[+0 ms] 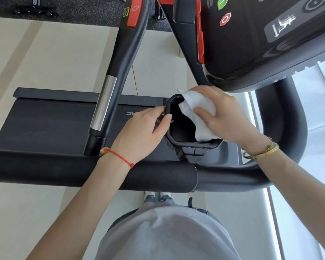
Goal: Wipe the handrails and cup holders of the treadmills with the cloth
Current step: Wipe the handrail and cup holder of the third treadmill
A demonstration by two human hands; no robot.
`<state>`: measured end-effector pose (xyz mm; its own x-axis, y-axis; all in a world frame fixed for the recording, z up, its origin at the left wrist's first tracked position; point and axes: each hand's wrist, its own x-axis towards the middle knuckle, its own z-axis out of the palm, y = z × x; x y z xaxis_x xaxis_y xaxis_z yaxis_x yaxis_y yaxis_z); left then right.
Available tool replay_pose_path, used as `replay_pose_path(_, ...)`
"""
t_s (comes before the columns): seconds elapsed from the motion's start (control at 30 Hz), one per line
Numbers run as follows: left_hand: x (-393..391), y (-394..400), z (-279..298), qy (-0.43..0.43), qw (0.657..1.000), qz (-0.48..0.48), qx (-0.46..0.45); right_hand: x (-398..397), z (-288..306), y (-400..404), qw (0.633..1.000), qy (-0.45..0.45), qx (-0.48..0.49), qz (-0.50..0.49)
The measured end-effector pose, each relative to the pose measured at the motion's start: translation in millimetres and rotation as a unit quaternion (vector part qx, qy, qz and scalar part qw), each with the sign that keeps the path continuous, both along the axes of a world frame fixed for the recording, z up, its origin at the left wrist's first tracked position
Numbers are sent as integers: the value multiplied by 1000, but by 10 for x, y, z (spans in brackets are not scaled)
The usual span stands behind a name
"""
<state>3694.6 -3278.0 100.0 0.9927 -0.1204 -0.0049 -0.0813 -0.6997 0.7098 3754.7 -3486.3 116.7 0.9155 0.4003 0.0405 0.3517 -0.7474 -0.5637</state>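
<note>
Grey shirt (169, 231) lowest in view, two bare forearms reaching up from it over a padded black handrail (64, 167) that crosses the frame. Beyond that rail, black cup holder (178, 139) fixed by a bracket to the rail's top edge, mouth open upward, eight-sided rim. White cloth (199, 113) bunched over the holder's right rim, lower part hanging down inside against the right wall. Right hand (221, 115) on top of the cloth, fingers (203, 110) curled round it and pressing it to the rim; thumb tip lying on the fabric. Left hand (144, 132) at the holder's left rim, thumb and forefinger pinching the rim edge, other fingers tucked underneath and not readable. Red string bracelet (118, 156) on the left wrist, gold bracelet (265, 151) on the right. Left of the holder, upright black post with a silver sleeve (103, 104), thin red cord (136, 87) hanging beside it. Behind and below, dark treadmill belt (45, 126). Upper right, black console (251, 38) with a red stop sign and a green button, curved black rail (289, 117) sweeping round its right side. Pale floor (45, 59) beyond, shoe tips (158, 196) just under the padded rail.
</note>
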Motion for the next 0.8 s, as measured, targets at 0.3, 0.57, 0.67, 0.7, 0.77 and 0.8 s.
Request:
replay_pose_path(0.3,15,3,-61,-17,1000,-1,13,-364,-173,-142,972,142,45,-181)
replay_pose_path(0.57,17,13,-55,-23,1000,-2,13,-249,9,-136,983,132,47,-119)
replay_pose_path(0.67,20,22,-71,-22,1000,-1,13,-507,36,-281,984,109,105,-96)
replay_pose_path(0.7,21,24,-76,-24,1000,0,12,-563,60,-325,987,90,112,-76)
replay_pose_path(0.77,21,29,-85,-27,1000,2,8,-635,128,-374,995,40,85,-17)
replay_pose_path(0.8,20,29,-85,-27,1000,3,6,-658,168,-386,998,14,67,14)
